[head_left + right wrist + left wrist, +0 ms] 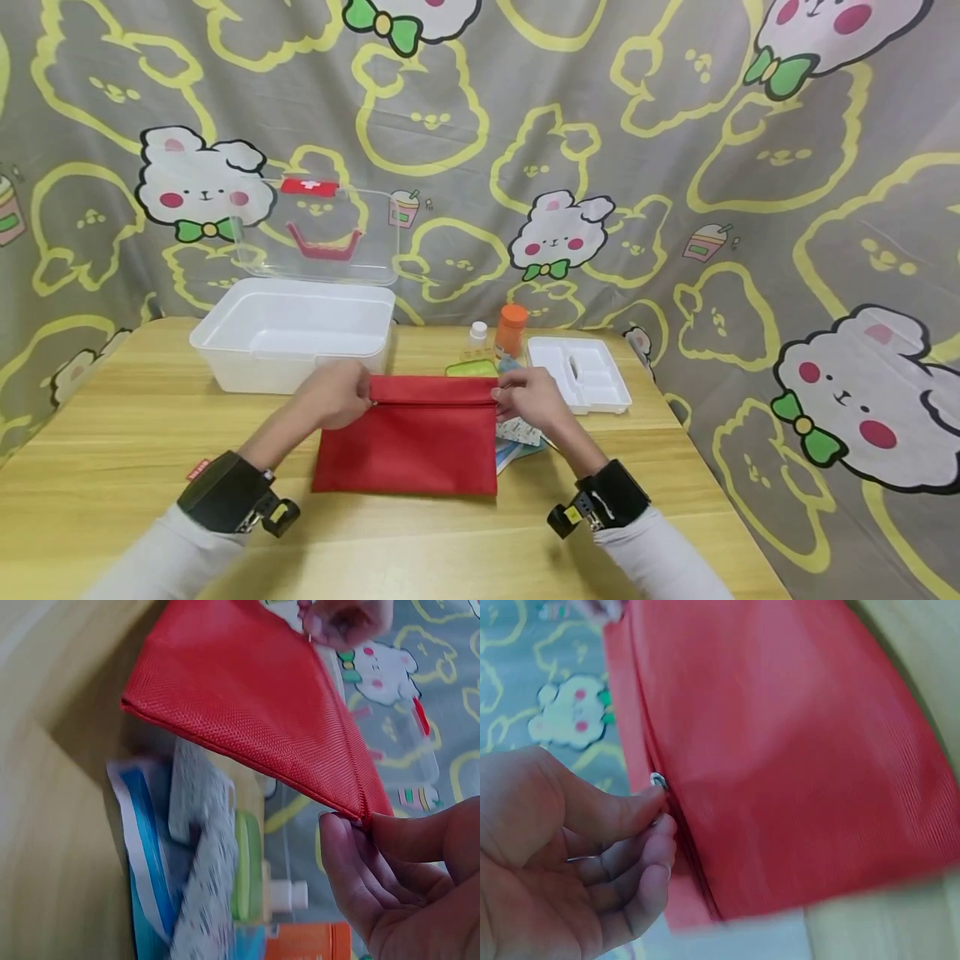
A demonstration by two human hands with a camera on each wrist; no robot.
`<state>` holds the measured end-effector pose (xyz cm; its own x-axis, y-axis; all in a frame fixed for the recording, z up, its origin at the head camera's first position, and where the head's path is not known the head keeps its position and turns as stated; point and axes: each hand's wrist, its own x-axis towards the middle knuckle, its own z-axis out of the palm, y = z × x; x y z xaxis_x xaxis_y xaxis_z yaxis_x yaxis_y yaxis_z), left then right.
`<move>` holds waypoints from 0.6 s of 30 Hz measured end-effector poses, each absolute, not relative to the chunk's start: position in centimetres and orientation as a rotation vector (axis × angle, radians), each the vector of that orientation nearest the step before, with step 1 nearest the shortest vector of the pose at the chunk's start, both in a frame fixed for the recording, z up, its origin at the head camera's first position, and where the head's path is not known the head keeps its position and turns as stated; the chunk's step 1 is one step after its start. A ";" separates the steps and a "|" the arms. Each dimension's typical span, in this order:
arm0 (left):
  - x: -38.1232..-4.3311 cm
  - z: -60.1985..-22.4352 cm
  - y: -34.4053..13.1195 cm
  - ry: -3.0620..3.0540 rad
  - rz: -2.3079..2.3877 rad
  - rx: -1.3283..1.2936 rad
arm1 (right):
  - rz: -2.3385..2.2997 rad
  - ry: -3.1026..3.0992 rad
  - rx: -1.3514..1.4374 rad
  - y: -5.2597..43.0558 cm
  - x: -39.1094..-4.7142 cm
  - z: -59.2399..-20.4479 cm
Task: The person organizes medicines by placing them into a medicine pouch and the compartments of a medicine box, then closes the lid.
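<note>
A red zipper pouch point(408, 450) hangs upright over the table, its zipper running along the upper edge. My left hand point(337, 396) pinches the silver zipper pull point(658, 780) between thumb and forefinger, toward the pouch's left end. At the opposite end, my right hand point(531, 396) pinches the top right corner, right where the zipper point(363, 811) stops. The pouch looks flat, and its inside is hidden.
Behind the pouch are a white box point(292, 375) with its clear lid point(322, 233) raised, a small white-capped bottle point(477, 333), an orange bottle point(510, 333), a green case point(471, 368) and a white divided tray point(611, 375). Patterned packets point(202, 877) lie near my right hand.
</note>
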<state>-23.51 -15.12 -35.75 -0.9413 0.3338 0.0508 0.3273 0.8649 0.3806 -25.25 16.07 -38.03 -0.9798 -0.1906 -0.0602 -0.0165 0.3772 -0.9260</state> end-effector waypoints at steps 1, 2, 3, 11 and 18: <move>-23.5 -35.5 -15.7 3.026 0.595 0.522 | -1.668 2.476 -0.168 16.5 -25.4 -38.0; -23.6 -35.2 -16.3 3.035 0.582 0.498 | -1.675 2.481 -0.148 16.9 -25.5 -37.9; -23.6 -35.0 -16.8 3.044 0.569 0.476 | -1.682 2.485 -0.128 17.3 -25.6 -37.8; -23.9 -34.5 -18.5 3.009 0.595 0.415 | -1.710 2.519 -0.069 18.1 -25.6 -37.4; -24.4 -34.9 -18.8 2.988 0.595 0.471 | -1.704 2.603 -0.106 17.6 -25.7 -37.4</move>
<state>-24.42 -18.78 -34.90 -0.9517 0.3070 0.0018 0.2843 0.8790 0.3827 -25.67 17.58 -37.38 -0.9972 -0.0731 0.0130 -0.0411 0.3986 -0.9162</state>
